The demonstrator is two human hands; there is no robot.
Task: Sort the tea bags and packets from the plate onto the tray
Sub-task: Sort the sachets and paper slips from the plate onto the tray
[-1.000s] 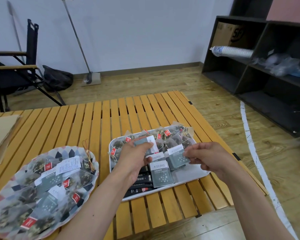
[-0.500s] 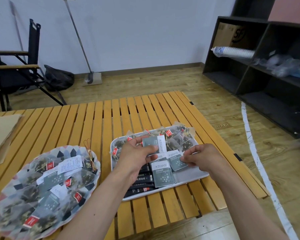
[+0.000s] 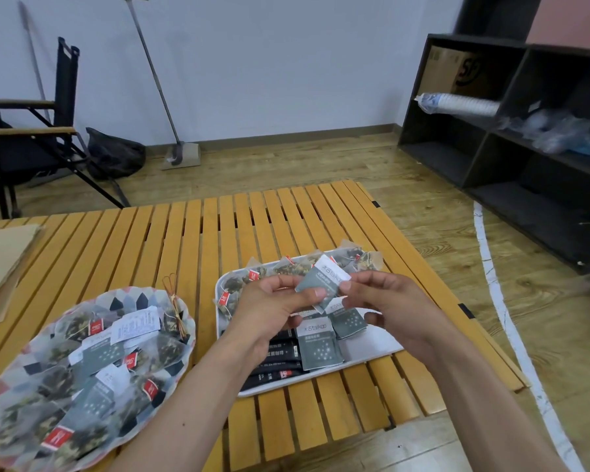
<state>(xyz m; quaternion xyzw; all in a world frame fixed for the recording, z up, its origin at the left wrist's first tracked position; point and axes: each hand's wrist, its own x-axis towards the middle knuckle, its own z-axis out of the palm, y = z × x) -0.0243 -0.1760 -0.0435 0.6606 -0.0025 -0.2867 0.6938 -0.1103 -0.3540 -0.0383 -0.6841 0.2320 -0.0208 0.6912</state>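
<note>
While both hands hover above the white tray, a grey-green packet with a white top band is pinched between them. The left hand grips its lower left edge with thumb and fingers, and the right hand holds the right edge near the white band. The packet is tilted, lifted clear of the tray's contents. Below it on the tray lie two more grey-green packets, side by side and overlapping slightly, with dark stick packets stacked at the near left corner. Mesh tea bags with red tags crowd the tray's far edge. Whether the held packet is one piece or two pressed together is hard to tell, since a white corner shows beneath it. To the left, the patterned plate holds a loose heap of mesh tea bags, grey-green packets and a white paper slip, with a thin gold twist tie lying at its far rim. Plate and tray both rest on the slatted wooden table, near each other but apart.
</note>
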